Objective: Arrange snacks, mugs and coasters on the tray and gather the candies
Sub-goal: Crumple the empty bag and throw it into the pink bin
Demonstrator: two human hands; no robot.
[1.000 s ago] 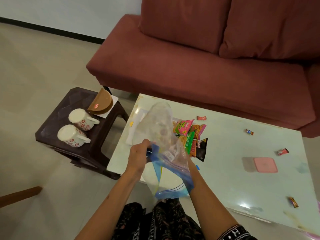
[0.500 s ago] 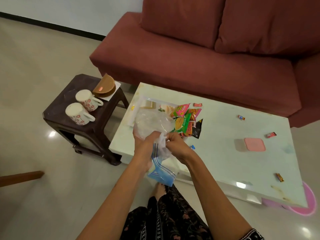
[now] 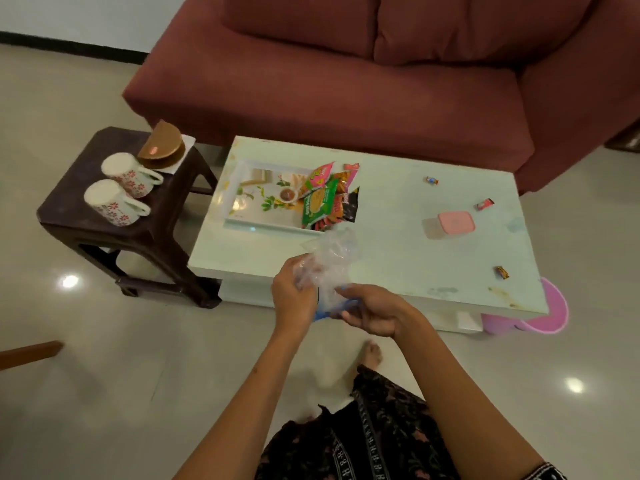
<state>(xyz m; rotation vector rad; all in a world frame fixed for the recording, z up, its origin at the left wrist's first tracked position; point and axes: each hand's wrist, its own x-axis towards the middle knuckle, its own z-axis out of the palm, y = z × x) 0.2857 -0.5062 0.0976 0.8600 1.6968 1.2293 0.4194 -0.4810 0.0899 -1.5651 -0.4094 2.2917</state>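
Plastic bag (image 3: 327, 261) crumpled between both hands (image 3: 332, 303).

Both bare forearms reach forward to the near edge of the table (image 3: 346, 271). The left hand (image 3: 291, 299) and right hand (image 3: 372, 311) sit close together, fingers curled around a crumpled plastic bag (image 3: 327, 263)

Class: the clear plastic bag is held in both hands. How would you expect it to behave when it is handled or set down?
The bag is probably floppy: it crumples between the left hand and right hand. It looks empty, so likely very light. Set down, it would probably slump flat.
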